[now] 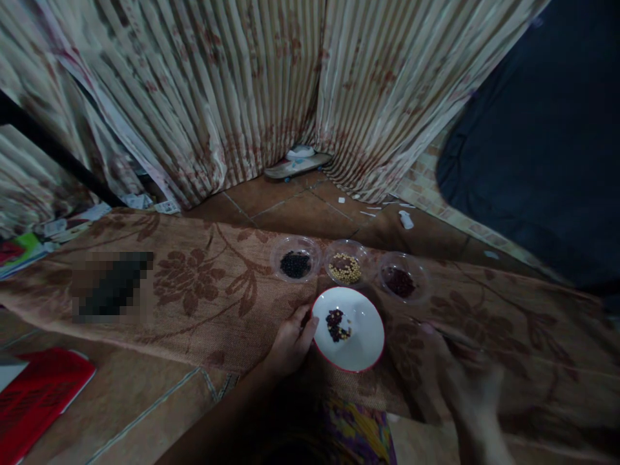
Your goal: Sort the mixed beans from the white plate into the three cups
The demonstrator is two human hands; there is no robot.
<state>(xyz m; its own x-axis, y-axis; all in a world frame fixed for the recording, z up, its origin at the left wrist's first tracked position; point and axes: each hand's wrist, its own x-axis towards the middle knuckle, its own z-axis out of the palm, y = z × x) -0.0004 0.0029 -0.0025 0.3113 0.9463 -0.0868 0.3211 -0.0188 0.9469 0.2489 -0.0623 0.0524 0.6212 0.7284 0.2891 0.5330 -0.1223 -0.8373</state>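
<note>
My left hand (pixel 293 339) grips the left rim of a white bowl with a red edge (pixel 363 336), its thumb over the rim. Mixed dark and yellow beans (pixel 336 325) lie on the left side of the bowl's inside. To the right of the bowl, my right hand (pixel 462 371) is smeared by motion; it seems closed round a thin, dark, stick-like utensil (pixel 450 337). Behind the bowl stand three clear plastic cups in a row: one with black beans (pixel 295 265), one with yellow beans (pixel 345 267), one with dark red beans (pixel 400 282).
A brown flower-patterned cloth (pixel 203 316) covers the low table. At its left lies a blurred-out dark object (pixel 113 287). Striped curtains (pixel 252 84) hang behind, with a skateboard (pixel 295 168) on the tiled floor. A red packet (pixel 48 394) lies at lower left.
</note>
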